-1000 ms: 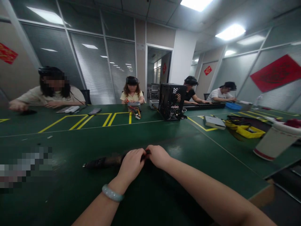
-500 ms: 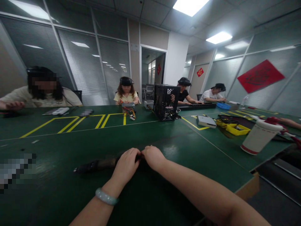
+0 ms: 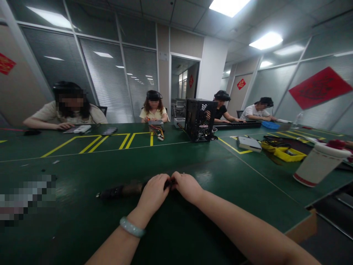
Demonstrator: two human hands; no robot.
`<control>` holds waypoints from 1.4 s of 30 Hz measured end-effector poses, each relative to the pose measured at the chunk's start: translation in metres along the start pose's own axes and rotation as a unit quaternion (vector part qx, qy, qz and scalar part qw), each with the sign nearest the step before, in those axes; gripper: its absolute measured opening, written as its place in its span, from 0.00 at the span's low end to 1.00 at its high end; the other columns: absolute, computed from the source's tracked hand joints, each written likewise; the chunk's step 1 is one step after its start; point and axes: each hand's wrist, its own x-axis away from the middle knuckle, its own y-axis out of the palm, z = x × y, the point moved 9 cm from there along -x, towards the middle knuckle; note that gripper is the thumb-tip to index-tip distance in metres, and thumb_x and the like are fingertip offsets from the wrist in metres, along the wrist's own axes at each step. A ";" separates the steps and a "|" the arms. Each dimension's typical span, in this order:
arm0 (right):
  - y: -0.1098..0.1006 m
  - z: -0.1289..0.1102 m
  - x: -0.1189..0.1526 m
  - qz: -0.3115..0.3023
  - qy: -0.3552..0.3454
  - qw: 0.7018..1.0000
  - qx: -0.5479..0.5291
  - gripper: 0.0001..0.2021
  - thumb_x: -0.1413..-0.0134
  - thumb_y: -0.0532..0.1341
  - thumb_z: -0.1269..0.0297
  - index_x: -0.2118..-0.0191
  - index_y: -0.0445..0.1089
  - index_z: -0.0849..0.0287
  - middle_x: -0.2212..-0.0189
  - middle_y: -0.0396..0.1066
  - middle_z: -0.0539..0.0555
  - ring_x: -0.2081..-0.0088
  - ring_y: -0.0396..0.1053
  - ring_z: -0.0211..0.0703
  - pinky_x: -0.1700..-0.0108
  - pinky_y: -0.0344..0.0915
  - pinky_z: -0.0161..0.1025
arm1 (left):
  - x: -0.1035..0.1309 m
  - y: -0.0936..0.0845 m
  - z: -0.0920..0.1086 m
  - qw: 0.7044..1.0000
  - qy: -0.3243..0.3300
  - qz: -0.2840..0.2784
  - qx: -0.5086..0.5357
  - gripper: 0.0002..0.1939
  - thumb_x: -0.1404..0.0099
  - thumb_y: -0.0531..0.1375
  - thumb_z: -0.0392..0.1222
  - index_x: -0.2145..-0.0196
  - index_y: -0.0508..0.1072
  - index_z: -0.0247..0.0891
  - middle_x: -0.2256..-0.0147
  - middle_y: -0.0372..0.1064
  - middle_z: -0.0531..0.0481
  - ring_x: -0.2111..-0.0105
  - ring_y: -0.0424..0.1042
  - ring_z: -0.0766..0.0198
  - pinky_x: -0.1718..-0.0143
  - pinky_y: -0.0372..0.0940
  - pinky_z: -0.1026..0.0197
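- Work in the head view looks under way rather than finished, we judge: our left hand [image 3: 154, 193] and right hand [image 3: 187, 187] are both busy at one end of a dark tool [image 3: 121, 191] on the green table [image 3: 220, 173].
- No step shows as clearly complete. Our fingers hide the end being handled, so we cannot say what is done there or how much is left.
- Out to the left, the tool reaches from under our left hand, its metal tip [image 3: 98, 195] pointing away from both hands. No finger touches that exposed stretch.
- Our left fingers are curled closed over the tool's other end, with a sliver of something dark showing between thumb and fingers.
- Our right fingertips are bunched up against the left ones, or very nearly. We cannot tell whether they pinch the tool's end, some small piece, or nothing.
- Well apart, beyond our hands, a black computer case [image 3: 200, 119] stands upright, and neither hand touches it.
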 end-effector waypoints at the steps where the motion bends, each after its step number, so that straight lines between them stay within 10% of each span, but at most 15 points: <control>1: 0.000 0.003 0.001 0.004 0.014 1.000 -0.001 0.12 0.42 0.62 0.65 0.52 0.68 0.59 0.62 0.75 0.54 0.59 0.72 0.46 0.57 0.63 0.37 | 0.000 0.000 0.000 1.000 -0.001 -0.003 0.001 0.08 0.38 0.57 0.35 0.60 0.70 0.42 0.58 0.69 0.50 0.56 0.68 0.57 0.53 0.60 0.55; 21: 0.006 0.019 0.010 -0.001 0.166 0.974 -0.155 0.07 0.44 0.62 0.64 0.61 0.76 0.54 0.66 0.77 0.49 0.65 0.74 0.38 0.63 0.63 0.30 | 0.001 -0.004 0.008 1.000 -0.003 -0.008 -0.019 0.06 0.38 0.56 0.35 0.63 0.71 0.40 0.60 0.70 0.49 0.58 0.69 0.57 0.56 0.60 0.56; 42: -0.003 0.007 0.004 0.039 0.141 0.985 -0.094 0.08 0.43 0.58 0.72 0.64 0.76 0.58 0.61 0.74 0.54 0.61 0.71 0.41 0.58 0.61 0.33 | 0.002 -0.002 0.004 1.000 -0.017 -0.016 0.005 0.07 0.38 0.56 0.34 0.63 0.70 0.41 0.59 0.70 0.49 0.57 0.69 0.56 0.54 0.62 0.55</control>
